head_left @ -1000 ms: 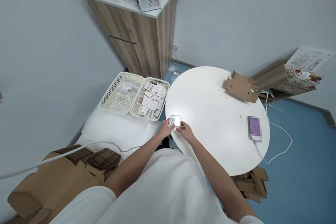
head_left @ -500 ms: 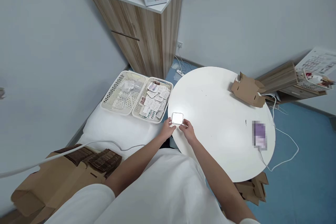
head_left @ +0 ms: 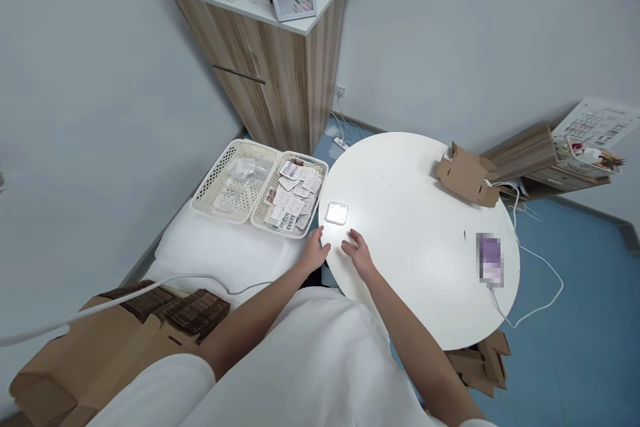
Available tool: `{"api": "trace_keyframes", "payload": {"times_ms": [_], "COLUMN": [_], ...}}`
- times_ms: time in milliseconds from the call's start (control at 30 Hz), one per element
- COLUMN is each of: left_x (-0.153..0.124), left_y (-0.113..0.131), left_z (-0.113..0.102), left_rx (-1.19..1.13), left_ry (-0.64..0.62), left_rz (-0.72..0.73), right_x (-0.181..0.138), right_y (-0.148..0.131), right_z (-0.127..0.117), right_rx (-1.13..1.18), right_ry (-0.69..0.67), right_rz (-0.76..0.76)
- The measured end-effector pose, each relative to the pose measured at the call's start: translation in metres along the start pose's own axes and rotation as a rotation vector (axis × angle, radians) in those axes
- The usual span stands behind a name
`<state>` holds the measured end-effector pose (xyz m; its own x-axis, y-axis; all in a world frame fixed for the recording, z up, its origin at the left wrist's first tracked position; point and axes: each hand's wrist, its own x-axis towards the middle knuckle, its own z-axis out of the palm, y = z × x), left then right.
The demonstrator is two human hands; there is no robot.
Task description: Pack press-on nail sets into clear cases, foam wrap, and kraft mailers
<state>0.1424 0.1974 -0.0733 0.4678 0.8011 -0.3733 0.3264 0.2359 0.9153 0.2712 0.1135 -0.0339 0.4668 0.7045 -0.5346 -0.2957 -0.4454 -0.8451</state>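
A small clear plastic case (head_left: 337, 213) with rounded corners lies flat on the white round table (head_left: 400, 180), close to its left edge. My left hand (head_left: 314, 251) is just below the case on the near side, fingers apart and holding nothing. To its right, my right hand (head_left: 358, 252) hovers over the table edge area, also open and empty, with thumb and fingers spread. Neither hand touches the case. Left of the table, a cream basket (head_left: 254, 219) holds many printed cards (head_left: 295, 193).
Beside the cards stands a second cream basket (head_left: 200, 197) with clear plastic cases (head_left: 243, 170). An unfolded cardboard box (head_left: 465, 177) and a blurred purple object (head_left: 490, 259) with a white cable lie on the table. A large carton (head_left: 100, 340) sits lower left; a wooden cabinet (head_left: 280, 67) stands behind.
Both hands have let go of the clear plastic case and drawn back toward my body. The case now rests on the table, slightly farther from me. The view has shifted slightly.
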Motion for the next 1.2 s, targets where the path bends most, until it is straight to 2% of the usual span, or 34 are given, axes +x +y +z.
{"api": "trace_keyframes", "payload": {"times_ms": [133, 300, 467, 600, 833, 1000, 1100, 1200], "left_x": [-0.025, -0.033, -0.040, -0.057, -0.099, -0.128, -0.147, -0.166], "left_y": [-0.013, -0.008, -0.008, -0.011, -0.009, -0.012, -0.019, -0.026], "left_z": [0.003, 0.010, 0.018, 0.029, 0.037, 0.042, 0.047, 0.048], "left_rx": [0.076, 0.060, 0.067, 0.064, 0.137, 0.127, 0.076, 0.022], "left_ry": [-0.049, -0.162, -0.157, -0.146, -0.090, 0.035, 0.121, 0.208], "left_rz": [-0.026, -0.038, -0.043, -0.084, -0.219, -0.322, -0.368, -0.398], "right_x": [-0.025, -0.045, -0.061, -0.065, -0.067, -0.070, -0.071, -0.071], "right_y": [0.021, 0.028, 0.027, 0.028, 0.029, 0.038, 0.043, 0.045], "right_z": [-0.007, -0.012, -0.023, -0.038, -0.063, -0.079, -0.081, -0.072], "right_rx": [-0.033, -0.018, -0.037, -0.048, -0.060, -0.071, -0.108, -0.167], "right_ry": [0.028, 0.039, -0.018, -0.088, -0.209, -0.288, -0.340, -0.421], "right_rz": [0.057, 0.098, 0.111, 0.105, 0.073, 0.100, 0.103, 0.077]}}
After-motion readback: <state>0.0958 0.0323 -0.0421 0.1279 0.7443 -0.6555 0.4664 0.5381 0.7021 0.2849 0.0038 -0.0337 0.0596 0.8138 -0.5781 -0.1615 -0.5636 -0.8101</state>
